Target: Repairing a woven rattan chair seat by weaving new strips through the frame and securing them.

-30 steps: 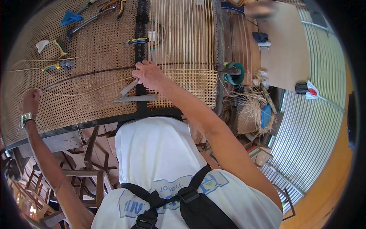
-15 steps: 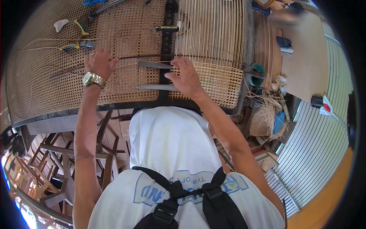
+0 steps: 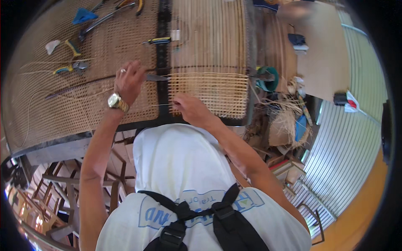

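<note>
My left hand (image 3: 129,81), with a wristwatch on its wrist, is closed at the left end of a flat grey metal blade (image 3: 155,78). The blade's right end reaches the left edge of a woven cane panel (image 3: 209,94). My right hand (image 3: 191,109) is closed, its fingers curled at the panel's lower left edge. A thin pale strip (image 3: 159,105), apparently the other blade seen edge-on, runs left from those fingertips. Long parallel cane strands (image 3: 209,37) stretch away beyond the woven part.
A finished cane sheet (image 3: 100,46) carries yellow-handled pliers (image 3: 73,67), a screwdriver (image 3: 159,40) and a blue piece (image 3: 84,16). A dark bar (image 3: 164,54) divides the two panels. To the right are a green container (image 3: 268,79) and loose cane fibres (image 3: 289,119). Wooden chair frames (image 3: 75,184) stand lower left.
My left hand has moved right and closed at the upper blade. My right hand has drawn nearer me and its fingers have closed. The lower blade now shows only as a thin line.
</note>
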{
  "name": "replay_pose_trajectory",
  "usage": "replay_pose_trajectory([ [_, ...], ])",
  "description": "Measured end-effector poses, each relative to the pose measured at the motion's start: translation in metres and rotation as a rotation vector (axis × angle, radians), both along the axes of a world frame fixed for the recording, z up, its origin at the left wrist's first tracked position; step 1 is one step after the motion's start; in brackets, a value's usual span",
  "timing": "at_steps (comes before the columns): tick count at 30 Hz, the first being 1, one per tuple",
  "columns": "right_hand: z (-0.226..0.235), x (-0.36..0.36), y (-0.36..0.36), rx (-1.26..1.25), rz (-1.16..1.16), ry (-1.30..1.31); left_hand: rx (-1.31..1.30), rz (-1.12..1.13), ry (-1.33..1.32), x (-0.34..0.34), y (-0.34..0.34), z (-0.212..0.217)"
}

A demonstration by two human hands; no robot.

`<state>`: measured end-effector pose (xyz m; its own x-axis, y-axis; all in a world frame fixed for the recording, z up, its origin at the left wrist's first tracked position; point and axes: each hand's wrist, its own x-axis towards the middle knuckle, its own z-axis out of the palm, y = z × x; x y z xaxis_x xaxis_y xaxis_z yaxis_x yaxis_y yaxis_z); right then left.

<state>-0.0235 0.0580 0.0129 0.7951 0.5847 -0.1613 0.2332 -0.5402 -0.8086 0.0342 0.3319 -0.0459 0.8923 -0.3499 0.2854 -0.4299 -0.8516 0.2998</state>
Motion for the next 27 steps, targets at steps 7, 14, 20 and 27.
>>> replay_pose_trajectory([
  [7, 0.138, 0.019, -0.168, 0.145, -0.963, -0.072, 0.164, -0.271, 0.397, -0.081, -0.036, 0.002],
  [14, 0.072, 0.097, -0.293, -0.237, -0.880, -0.075, -0.147, -0.546, 0.353, -0.067, -0.033, -0.005],
  [20, 0.015, 0.124, -0.281, -0.071, -0.659, 0.361, -0.030, 0.115, 0.102, -0.009, 0.001, -0.026],
  [27, 0.019, 0.109, -0.312, -0.168, -0.618, 0.148, 0.305, 0.175, 0.374, 0.004, -0.017, 0.020],
])
